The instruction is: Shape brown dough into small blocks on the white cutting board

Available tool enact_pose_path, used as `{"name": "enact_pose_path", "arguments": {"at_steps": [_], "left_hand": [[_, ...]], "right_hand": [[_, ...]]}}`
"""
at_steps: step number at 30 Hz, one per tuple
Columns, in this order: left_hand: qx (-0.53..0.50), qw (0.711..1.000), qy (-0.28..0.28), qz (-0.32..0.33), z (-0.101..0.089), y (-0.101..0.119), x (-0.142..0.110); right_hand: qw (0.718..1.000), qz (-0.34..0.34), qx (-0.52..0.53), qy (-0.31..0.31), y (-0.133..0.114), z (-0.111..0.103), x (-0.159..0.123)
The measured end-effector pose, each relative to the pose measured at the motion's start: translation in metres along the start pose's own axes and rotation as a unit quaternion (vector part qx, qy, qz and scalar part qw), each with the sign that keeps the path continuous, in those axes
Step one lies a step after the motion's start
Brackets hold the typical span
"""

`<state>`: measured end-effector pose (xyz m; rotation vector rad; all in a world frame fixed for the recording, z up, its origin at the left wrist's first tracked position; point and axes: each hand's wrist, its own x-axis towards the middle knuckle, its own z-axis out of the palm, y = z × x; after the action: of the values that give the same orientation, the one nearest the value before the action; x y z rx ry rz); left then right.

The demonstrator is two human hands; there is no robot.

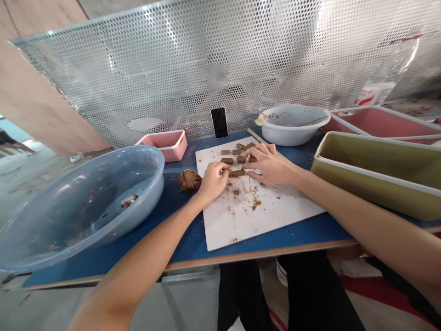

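Observation:
A white board [262, 214] lies on the blue table, smeared with brown crumbs. Between my two hands sits a short brown dough log [237, 173]. My left hand [212, 180] pinches its left end with closed fingers. My right hand [268, 163] curls over the log's right end, fingertips pressing on it. Several small cut brown pieces [237, 154] lie in rows at the board's far edge, just behind my hands. A rough brown dough lump [189, 179] rests on the table left of the board.
A large blue plastic basin [81, 202] fills the left side. A pink tub [165, 143], a black phone [219, 122] leaning on the perforated metal screen, a white bowl [292, 124], an olive-green tray [379, 170] and a pink tray [382, 120] ring the board.

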<state>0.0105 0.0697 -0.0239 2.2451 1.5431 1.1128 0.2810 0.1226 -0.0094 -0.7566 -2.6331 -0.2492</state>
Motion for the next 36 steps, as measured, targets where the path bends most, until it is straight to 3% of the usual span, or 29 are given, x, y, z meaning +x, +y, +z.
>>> {"name": "enact_pose_path", "arguments": {"at_steps": [26,31,36], "left_hand": [[0.009,1.000,-0.006,-0.001,0.001,0.000,-0.001],[0.015,1.000,-0.011,0.014,0.001,-0.002,-0.002],[0.050,0.998,-0.024,0.031,0.001,-0.006,-0.001]], "right_hand": [[1.000,0.016,0.004,0.018,-0.001,-0.002,0.001],[0.994,0.093,-0.026,0.055,0.001,-0.045,-0.009],[0.979,0.179,-0.091,0.042,0.059,-0.100,-0.057]]}}
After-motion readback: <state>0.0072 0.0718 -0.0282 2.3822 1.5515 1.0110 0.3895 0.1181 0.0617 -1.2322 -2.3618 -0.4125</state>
